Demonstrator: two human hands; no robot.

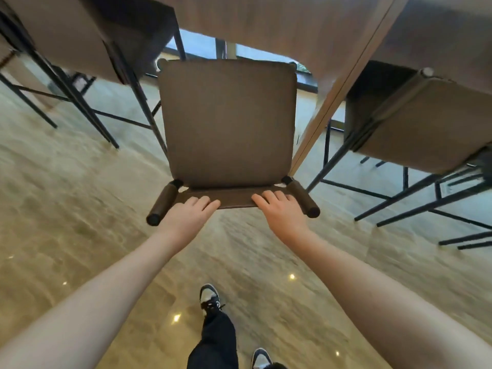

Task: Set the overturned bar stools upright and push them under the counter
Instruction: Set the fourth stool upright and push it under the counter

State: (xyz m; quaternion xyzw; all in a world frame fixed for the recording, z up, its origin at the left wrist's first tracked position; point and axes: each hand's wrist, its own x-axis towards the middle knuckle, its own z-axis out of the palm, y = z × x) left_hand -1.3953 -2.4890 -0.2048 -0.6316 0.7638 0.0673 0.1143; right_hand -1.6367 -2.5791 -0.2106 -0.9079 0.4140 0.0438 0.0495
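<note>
— How far along are you?

— I'm judging the middle bar stool (227, 123) as already upright: its seat is facing up, just ahead of my fingers, and its far edge is sitting beneath the edge of the surface (266, 25). The left stool (80, 38) and the right stool (415, 121) are also standing on their legs, to either side of my fingers and tucked partly under. I'm not seeing any stool lying on the floor (80, 209) from here, so what's left looks like pushing this one further in.

— And your hands?

— Both arms are reaching forward, nearly straight. My left hand (190, 213) is resting on the near backrest rail (234, 199), fingers (206, 203) curled over its top edge, holding it. My right hand (283, 210) is doing the same on the other end, fingers draped over the rail. The padded post (163, 202) is sitting just outside my left fingers, and its twin just outside my right.

— Feet?

— One shoe (210, 296) is stepping forward below my arms.
</note>
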